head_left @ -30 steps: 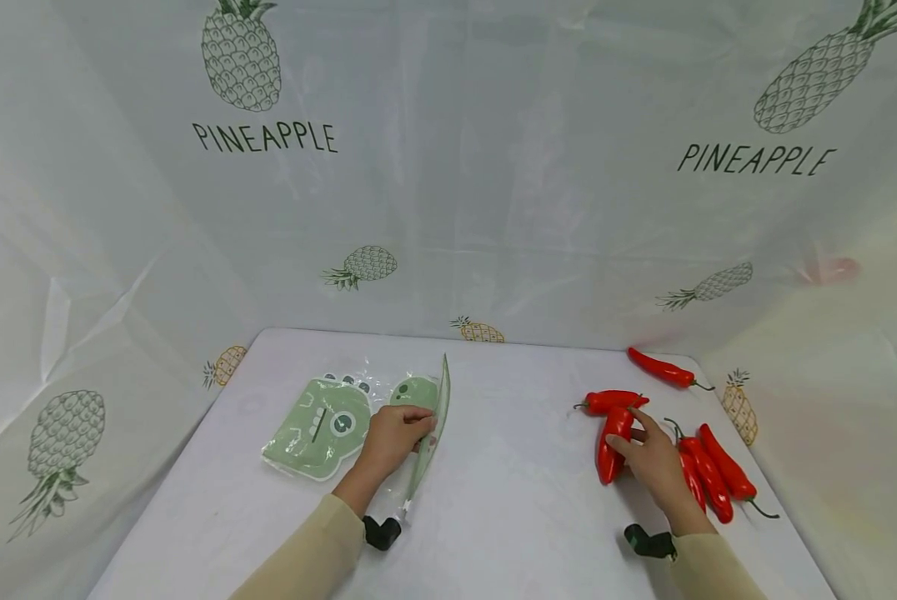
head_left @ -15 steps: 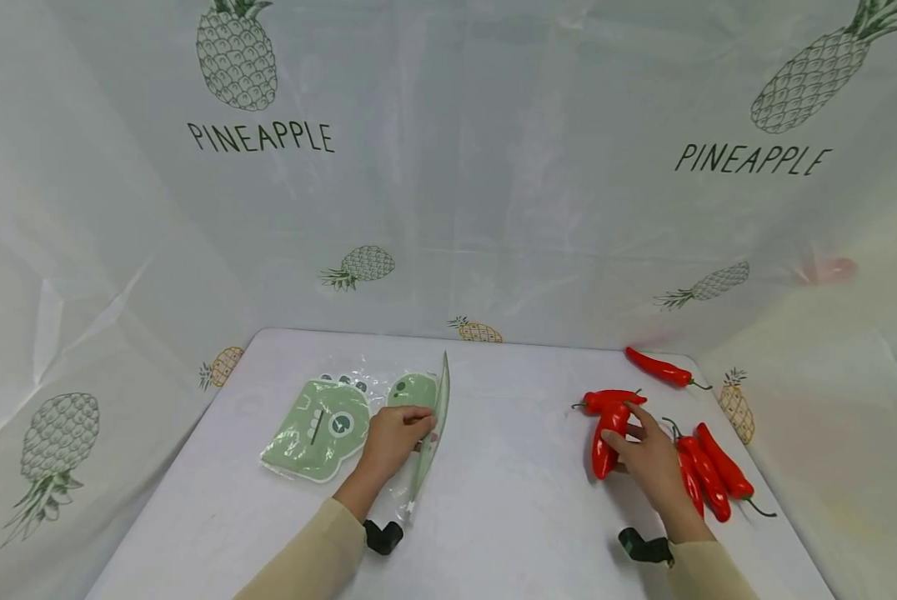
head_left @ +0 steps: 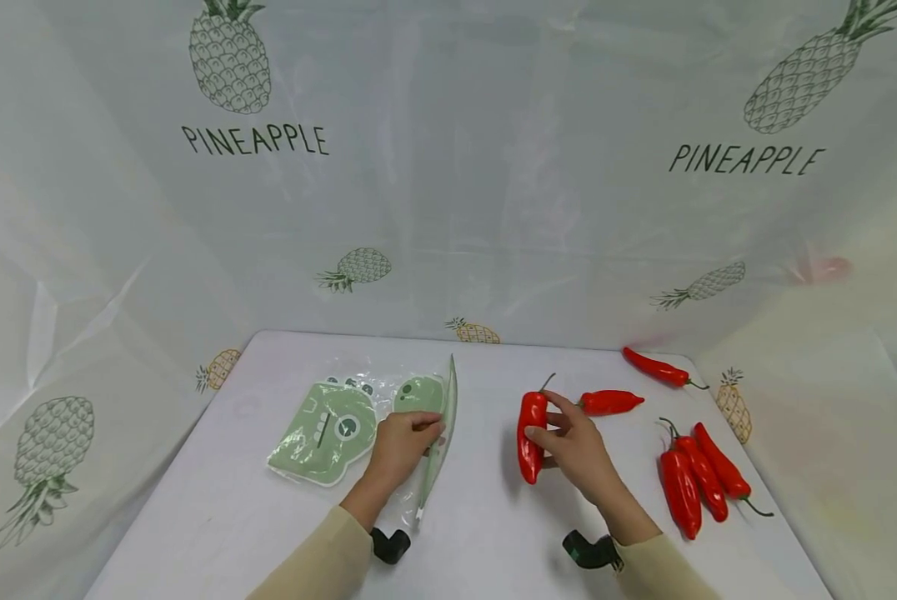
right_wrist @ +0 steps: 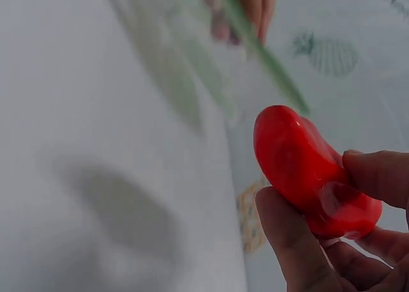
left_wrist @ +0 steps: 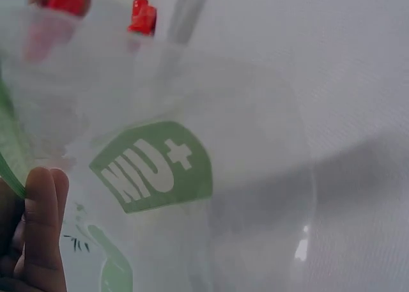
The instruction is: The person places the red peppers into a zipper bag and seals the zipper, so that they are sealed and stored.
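With its fingertips, my left hand (head_left: pixel 403 446) pinches the raised green rim of a clear plastic bag (head_left: pixel 451 408). The left wrist view shows a see-through wall of this bag (left_wrist: pixel 255 145) with a green printed label. A red chili pepper (head_left: pixel 532 437), stem up, is gripped between the thumb and fingers of my right hand (head_left: pixel 579 446). It hangs above the table to the right of the bag, apart from it; the right wrist view shows the glossy pepper (right_wrist: pixel 300 170) close up. One more red chili pepper (head_left: pixel 612 402) lies just beyond my right hand.
A flat green dinosaur print on clear plastic (head_left: pixel 321 433) lies left of my left hand; I cannot tell whether it belongs to the held bag. Several red peppers (head_left: pixel 679 493) lie at the table's right side, one pepper (head_left: pixel 656 367) near the back corner. A pineapple-printed curtain (head_left: pixel 448 208) surrounds the table.
My right hand has lifted a pepper from the right-hand group and carried it left toward the bag. My left hand keeps its pinch on the bag with little movement.
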The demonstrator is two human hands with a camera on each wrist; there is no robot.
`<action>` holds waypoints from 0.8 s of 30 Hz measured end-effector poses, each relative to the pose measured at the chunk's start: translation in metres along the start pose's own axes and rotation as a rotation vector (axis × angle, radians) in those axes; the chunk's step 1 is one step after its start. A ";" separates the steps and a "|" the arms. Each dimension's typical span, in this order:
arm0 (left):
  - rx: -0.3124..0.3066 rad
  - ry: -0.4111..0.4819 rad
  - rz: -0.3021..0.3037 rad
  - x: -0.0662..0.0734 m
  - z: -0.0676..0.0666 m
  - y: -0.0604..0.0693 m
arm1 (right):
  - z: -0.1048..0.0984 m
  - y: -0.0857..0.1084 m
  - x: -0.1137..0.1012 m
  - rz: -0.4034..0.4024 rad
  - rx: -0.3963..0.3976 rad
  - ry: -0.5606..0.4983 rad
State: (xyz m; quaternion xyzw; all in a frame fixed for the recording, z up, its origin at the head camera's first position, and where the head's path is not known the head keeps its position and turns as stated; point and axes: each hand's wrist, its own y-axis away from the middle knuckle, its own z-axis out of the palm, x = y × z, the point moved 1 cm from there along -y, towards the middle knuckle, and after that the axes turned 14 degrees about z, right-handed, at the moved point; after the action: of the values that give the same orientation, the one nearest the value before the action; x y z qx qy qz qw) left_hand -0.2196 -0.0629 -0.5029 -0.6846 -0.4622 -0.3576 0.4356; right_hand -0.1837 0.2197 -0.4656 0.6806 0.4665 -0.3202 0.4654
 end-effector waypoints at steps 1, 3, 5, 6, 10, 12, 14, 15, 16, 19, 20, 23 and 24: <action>0.001 0.000 -0.001 0.000 0.001 0.000 | 0.007 0.003 -0.006 -0.011 -0.020 -0.015; 0.004 -0.005 -0.004 0.002 0.002 0.000 | 0.021 0.010 -0.016 -0.037 -0.058 -0.039; 0.003 -0.009 0.003 0.003 0.003 0.001 | 0.034 0.017 -0.026 -0.068 -0.092 -0.052; 0.001 -0.011 0.005 0.004 0.003 0.001 | 0.040 0.020 -0.030 -0.082 -0.104 -0.054; -0.015 -0.025 0.023 0.007 0.006 0.003 | 0.060 0.028 -0.042 -0.129 -0.163 -0.067; -0.023 -0.031 0.025 0.010 0.008 0.004 | 0.069 0.029 -0.046 -0.143 -0.189 -0.080; -0.026 -0.046 0.043 0.011 0.010 0.005 | 0.077 0.028 -0.048 -0.154 -0.212 -0.100; -0.024 -0.064 0.056 0.011 0.011 0.005 | 0.080 0.028 -0.049 -0.161 -0.222 -0.111; -0.021 -0.085 0.067 0.011 0.012 0.005 | 0.083 0.027 -0.050 -0.163 -0.230 -0.121; -0.010 -0.132 0.109 0.010 0.014 0.005 | 0.088 0.026 -0.051 -0.162 -0.241 -0.147; -0.011 -0.132 0.115 0.009 0.014 0.005 | 0.089 0.026 -0.051 -0.158 -0.239 -0.154; -0.027 -0.090 0.100 0.009 0.013 0.004 | 0.089 0.025 -0.049 -0.135 -0.223 -0.163; -0.030 -0.075 0.092 0.010 0.012 0.004 | 0.088 0.024 -0.047 -0.130 -0.217 -0.155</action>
State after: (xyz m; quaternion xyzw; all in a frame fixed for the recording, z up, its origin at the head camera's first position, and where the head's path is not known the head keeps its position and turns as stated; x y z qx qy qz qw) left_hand -0.2114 -0.0489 -0.4994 -0.7245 -0.4409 -0.3184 0.4235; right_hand -0.1789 0.1189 -0.4483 0.5679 0.5039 -0.3489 0.5493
